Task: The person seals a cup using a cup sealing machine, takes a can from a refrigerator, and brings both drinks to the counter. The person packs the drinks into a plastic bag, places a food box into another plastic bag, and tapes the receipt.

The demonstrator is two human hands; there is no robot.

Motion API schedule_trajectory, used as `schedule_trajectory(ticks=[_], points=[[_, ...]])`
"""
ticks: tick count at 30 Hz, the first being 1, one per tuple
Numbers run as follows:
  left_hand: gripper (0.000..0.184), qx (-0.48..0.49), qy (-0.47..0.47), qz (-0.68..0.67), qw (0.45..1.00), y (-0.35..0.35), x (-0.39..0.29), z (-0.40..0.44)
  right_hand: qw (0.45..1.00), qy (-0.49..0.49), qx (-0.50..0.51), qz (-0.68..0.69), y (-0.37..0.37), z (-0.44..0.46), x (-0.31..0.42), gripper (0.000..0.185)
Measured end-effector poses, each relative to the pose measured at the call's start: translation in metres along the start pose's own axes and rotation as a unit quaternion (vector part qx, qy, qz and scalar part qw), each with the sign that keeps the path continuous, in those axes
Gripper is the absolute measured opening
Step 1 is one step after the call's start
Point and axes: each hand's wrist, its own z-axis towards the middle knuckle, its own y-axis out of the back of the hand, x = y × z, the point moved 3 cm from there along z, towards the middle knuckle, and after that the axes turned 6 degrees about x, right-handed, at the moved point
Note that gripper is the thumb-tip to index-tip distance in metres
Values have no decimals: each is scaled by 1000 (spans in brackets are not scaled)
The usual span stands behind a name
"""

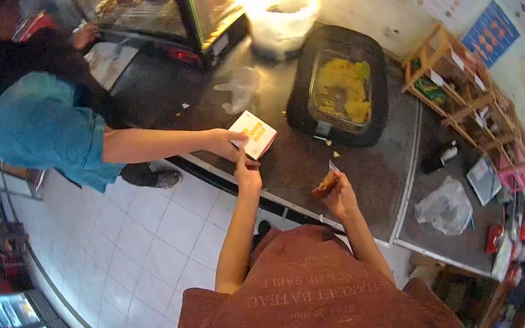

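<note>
My left hand (248, 178) is at the near edge of a small white box (255, 134) with orange lettering, its fingertips pinching the lower corner. Another person's hand (227, 143) reaches in from the left and is on the same box, partly covering where my fingers meet it. To the right, my right hand (342, 200) grips a brown piece of fried food (325, 185) over the counter's front edge. A pale, thin tip sticks up beside that piece; what it is I cannot make out.
A black tub with a clear window (342, 91) and yellow contents stands on the dark counter (292, 183). Behind are a lit glass display case (188, 20) and a white bucket (283, 23). A wooden rack (459, 86) and a crumpled plastic bag (444, 207) are right.
</note>
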Motion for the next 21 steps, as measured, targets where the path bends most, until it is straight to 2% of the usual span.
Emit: schedule_trajectory(ticks=[4,5,6,7,8,9,11,13,15,17,19,21], points=[[34,-142,3,143,980,-27,20,-22,997,46,-55,-29,23,-25,22,21],[33,-115,0,209,971,-25,23,-19,990,83,-64,-92,33,-30,30,20],[35,-158,8,243,957,-17,30,-9,977,121,-79,-153,48,-34,37,19],[38,-150,3,259,954,-23,29,-9,958,160,-101,-215,63,-41,46,19],[35,-91,-91,181,975,-10,41,8,937,209,-139,-245,74,-47,55,21],[35,-94,-60,204,973,-20,35,0,913,215,-170,-302,107,-43,59,21],[33,-109,-21,279,954,-31,27,-13,859,205,-224,-412,185,-29,63,21],[33,-121,-28,297,947,-28,25,-19,765,252,-299,-511,192,-54,84,24],[37,-52,12,290,956,-16,23,-31,660,307,-343,-594,202,-68,108,28],[43,7,-2,293,956,-23,29,-67,544,376,-361,-658,235,-90,138,30],[49,50,-4,310,950,-28,37,-97,536,357,-381,-664,263,-114,180,32],[55,75,6,341,937,-32,47,-126,498,359,-454,-646,299,-135,210,28]])
